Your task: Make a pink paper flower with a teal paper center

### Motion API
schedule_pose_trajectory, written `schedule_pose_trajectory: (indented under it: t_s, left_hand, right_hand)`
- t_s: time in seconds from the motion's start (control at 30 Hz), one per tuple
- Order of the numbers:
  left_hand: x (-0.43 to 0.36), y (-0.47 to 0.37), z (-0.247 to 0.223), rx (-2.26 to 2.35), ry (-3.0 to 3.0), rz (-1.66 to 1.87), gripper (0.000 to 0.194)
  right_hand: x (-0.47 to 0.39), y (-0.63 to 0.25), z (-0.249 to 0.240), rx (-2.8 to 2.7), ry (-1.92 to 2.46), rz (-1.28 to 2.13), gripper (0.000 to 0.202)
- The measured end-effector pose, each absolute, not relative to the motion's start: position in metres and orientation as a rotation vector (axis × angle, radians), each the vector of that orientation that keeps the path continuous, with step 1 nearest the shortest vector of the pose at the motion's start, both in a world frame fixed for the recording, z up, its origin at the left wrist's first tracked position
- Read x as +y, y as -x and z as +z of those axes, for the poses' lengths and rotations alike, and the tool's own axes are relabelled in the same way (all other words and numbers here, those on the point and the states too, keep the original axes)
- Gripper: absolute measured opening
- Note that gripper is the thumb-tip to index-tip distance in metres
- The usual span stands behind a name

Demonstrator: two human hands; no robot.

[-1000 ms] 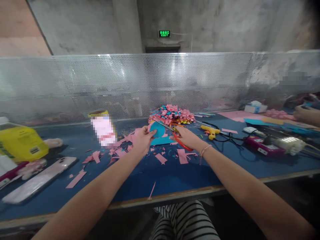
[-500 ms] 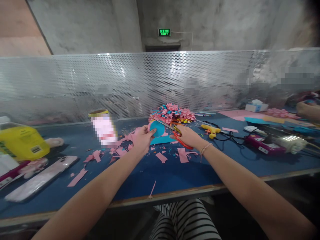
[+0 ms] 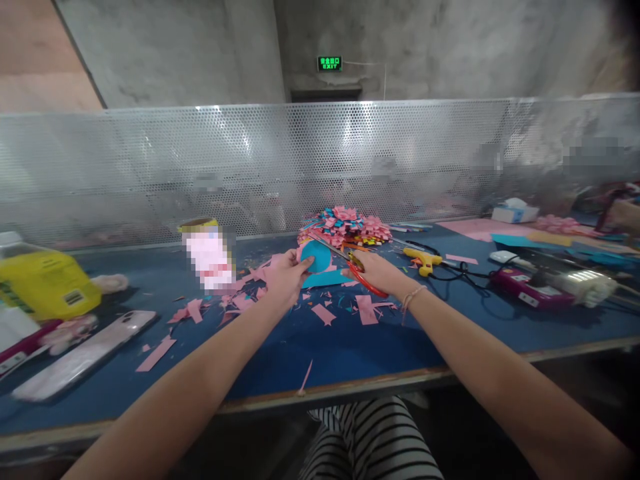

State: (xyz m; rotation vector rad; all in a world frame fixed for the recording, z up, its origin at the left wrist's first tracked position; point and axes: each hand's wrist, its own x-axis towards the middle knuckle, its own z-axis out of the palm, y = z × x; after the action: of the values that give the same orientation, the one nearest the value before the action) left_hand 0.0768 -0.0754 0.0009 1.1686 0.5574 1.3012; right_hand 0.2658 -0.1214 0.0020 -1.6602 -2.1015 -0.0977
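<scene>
My left hand (image 3: 289,275) pinches a round blue paper disc (image 3: 317,257) by its left edge, thumb on top. In my right hand (image 3: 376,270) is a pair of scissors (image 3: 364,280) with orange-red handles. The blades reach left along the upper edge of the disc; whether they touch it I cannot tell. Below the disc lies a strip of blue paper (image 3: 326,278). Pink paper scraps (image 3: 324,314) are scattered around both hands. Just behind is a heap of pink and blue paper flowers (image 3: 344,225).
A yellow glue gun (image 3: 424,261) with a black cord and a purple power strip (image 3: 534,288) lie at right. On the left are a phone (image 3: 85,353), a yellow bottle (image 3: 45,283) and a partly blurred can (image 3: 209,257). A perforated metal screen (image 3: 270,167) borders the table's back.
Both hands keep nearly the same place, disc and scissors still held. The view has shifted very slightly. At the far right edge, a person's hand is less clearly seen.
</scene>
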Motion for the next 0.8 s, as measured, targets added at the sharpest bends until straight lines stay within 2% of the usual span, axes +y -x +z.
schedule_pose_trajectory:
  t_s: [0.3,0.8]
  left_hand:
    - [-0.0744,-0.0770,0.0008,0.582,-1.168,1.318,0.030]
    - [-0.0706,-0.0757,0.0012,0.585,-1.194,1.351,0.030]
  right_hand:
    - [-0.1216,-0.2637,0.0045,-2.063,1.688,-0.190,0.045]
    - [-0.1215,-0.2690,0.0082,-2.029,1.803,-0.157,0.045]
